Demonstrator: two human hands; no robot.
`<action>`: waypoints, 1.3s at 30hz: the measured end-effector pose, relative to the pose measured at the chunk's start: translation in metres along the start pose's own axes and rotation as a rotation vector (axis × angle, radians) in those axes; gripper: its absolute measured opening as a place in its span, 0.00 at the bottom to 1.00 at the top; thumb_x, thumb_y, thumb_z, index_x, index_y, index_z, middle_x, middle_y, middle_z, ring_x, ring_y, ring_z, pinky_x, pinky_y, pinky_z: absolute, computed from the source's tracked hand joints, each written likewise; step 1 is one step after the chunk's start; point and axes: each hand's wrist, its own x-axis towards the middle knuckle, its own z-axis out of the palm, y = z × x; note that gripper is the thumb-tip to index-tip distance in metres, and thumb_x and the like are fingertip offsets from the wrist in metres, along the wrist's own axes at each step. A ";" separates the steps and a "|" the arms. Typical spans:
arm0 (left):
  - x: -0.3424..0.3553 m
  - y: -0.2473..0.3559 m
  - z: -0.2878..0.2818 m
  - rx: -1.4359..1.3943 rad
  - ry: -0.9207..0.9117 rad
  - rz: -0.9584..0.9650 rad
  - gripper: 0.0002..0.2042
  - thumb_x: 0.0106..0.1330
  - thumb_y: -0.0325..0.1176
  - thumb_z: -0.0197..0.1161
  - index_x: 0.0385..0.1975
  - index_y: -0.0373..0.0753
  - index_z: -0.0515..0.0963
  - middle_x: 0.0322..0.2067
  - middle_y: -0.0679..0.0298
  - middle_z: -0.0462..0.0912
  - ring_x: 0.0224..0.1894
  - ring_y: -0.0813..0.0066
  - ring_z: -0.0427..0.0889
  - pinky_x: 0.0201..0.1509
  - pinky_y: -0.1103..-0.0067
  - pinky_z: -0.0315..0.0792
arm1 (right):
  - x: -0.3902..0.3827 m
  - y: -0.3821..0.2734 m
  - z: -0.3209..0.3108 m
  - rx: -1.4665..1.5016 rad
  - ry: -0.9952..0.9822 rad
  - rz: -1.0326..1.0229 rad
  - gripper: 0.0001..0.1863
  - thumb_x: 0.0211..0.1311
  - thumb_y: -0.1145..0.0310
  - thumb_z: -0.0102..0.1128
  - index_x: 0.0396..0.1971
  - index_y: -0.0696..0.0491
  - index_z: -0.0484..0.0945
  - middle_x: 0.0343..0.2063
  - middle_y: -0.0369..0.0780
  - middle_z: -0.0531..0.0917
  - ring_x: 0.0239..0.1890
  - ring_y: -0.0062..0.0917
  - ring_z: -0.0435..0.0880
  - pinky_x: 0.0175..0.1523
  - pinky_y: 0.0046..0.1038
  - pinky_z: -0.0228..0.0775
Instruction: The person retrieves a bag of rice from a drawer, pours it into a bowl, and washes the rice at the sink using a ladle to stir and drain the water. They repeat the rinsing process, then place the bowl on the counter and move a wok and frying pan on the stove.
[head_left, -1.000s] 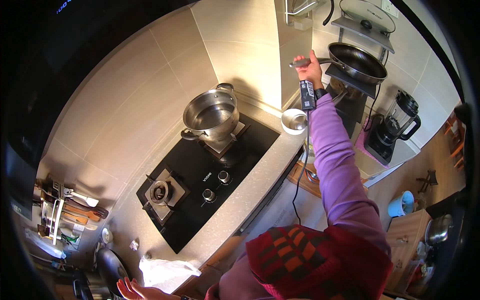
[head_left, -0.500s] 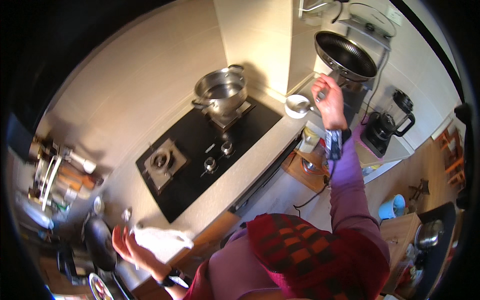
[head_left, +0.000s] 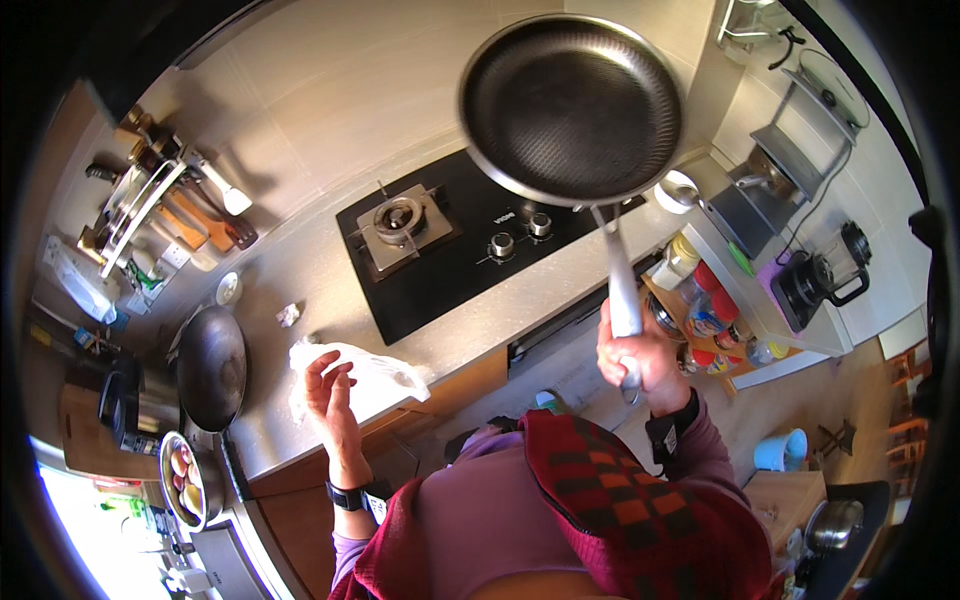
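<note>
My right hand (head_left: 640, 355) is wrapped round the long silver handle of a frying pan (head_left: 570, 110), dark inside with a steel rim. The pan is held up in the air over the far right of the black gas hob (head_left: 420, 290), blocking the view of the burner there. My left hand (head_left: 332, 400) is empty, its fingers apart and loosely curled. It hovers in front of a white plastic bag (head_left: 375, 375) on the worktop's front edge; whether it touches the bag I cannot tell.
A black wok (head_left: 212, 365) and a steel bowl of round food (head_left: 183, 480) are at left, below a utensil rack (head_left: 150, 215). Right of the hob are a white bowl (head_left: 677, 192), a grey metal stand (head_left: 755, 215), a blender (head_left: 820, 275) and shelved jars (head_left: 705, 310).
My right hand has brought the frying pan left from the stand area to over the hob, in front of the pot. My left hand stays empty near the bag. The view has shifted.
</note>
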 end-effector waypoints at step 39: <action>-0.050 -0.007 -0.034 0.123 0.545 -0.215 0.11 0.60 0.21 0.54 0.42 0.36 0.73 0.40 0.65 0.77 0.38 0.81 0.78 0.39 0.85 0.71 | 0.240 0.113 -0.015 0.266 -0.357 0.531 0.09 0.54 0.74 0.55 0.36 0.53 0.72 0.17 0.33 0.69 0.14 0.16 0.68 0.17 0.16 0.60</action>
